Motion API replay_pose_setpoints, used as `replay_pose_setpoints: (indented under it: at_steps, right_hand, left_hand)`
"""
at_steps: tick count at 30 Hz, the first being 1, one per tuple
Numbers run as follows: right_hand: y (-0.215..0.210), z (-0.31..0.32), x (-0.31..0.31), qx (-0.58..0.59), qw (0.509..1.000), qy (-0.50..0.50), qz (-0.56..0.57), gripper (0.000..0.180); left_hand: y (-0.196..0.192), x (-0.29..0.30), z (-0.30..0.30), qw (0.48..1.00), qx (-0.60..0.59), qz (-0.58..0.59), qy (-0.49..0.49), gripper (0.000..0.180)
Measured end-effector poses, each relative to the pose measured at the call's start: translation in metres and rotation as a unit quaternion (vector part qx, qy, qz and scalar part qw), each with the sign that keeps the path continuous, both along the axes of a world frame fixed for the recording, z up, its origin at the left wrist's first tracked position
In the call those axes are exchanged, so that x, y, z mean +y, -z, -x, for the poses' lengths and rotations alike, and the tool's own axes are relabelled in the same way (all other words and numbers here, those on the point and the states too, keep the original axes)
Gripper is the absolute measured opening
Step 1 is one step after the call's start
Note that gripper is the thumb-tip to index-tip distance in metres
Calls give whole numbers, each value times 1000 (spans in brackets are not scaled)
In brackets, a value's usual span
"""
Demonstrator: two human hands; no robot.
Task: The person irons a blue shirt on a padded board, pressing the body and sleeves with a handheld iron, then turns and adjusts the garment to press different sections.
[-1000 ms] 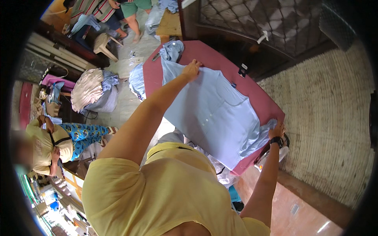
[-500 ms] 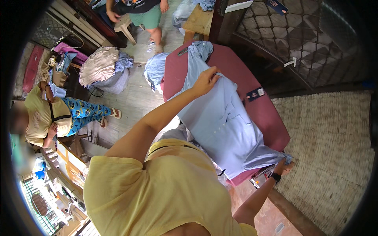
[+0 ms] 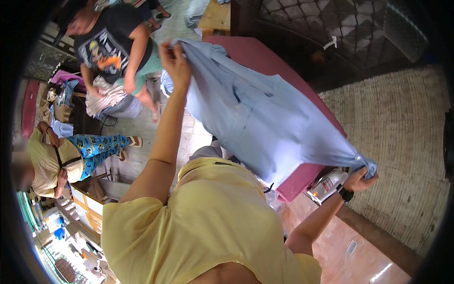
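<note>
A light blue shirt (image 3: 265, 113) is stretched between my two hands, lifted off the maroon padded board (image 3: 253, 54) along part of its length. At the far left end, my left hand (image 3: 177, 66) pinches an edge of the shirt. Low on the right, my right hand (image 3: 362, 181) is closed around a bunched, buttoned end of it, past the board's near right end. What looks like a white iron (image 3: 328, 186) sits close to my right hand, by the board's end. Part of the board is hidden beneath the cloth.
On the left, one person in a black shirt (image 3: 109, 52) bends beside a cream cloth pile (image 3: 106, 97); another in patterned blue trousers (image 3: 97, 142) stands nearer. A wooden table (image 3: 215, 18) is at the back. A woven mat (image 3: 388, 142) lies right, below a dark metal grille (image 3: 321, 28).
Both hands have pulled the shirt taut and raised it, my left moving left and away, my right slightly right. The person in black has come closer and bent down.
</note>
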State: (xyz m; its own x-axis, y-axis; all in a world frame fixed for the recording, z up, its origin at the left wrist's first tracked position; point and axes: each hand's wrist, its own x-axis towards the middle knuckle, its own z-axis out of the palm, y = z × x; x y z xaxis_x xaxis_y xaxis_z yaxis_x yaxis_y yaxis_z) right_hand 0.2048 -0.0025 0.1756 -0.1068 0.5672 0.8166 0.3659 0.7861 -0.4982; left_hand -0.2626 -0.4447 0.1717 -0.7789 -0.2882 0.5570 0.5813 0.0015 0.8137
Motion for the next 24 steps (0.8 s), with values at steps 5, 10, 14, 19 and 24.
replay_pose_setpoints:
  at_steps: [5, 10, 14, 19, 24]
  right_hand:
    - [-28, 26, -18, -74, 995, -43, 58, 36]
    - [-48, 86, -18, -245, 954, -42, 168, 46]
    - [-14, 142, 21, -452, 865, -53, 212, 62]
    - [51, 202, 45, -516, 794, -7, 323, 68]
    - [113, 171, 20, -499, 827, 118, 232, 66]
  left_hand:
    - [-50, -42, 36, 984, 128, 13, -120, 11]
    - [-74, -77, 125, 954, 184, 140, -192, 22]
    - [-62, -44, 222, 944, 103, 254, -185, 30]
    - [22, -8, 280, 934, 78, 348, -30, 37]
    - [126, 58, 97, 879, 120, 451, 92, 63]
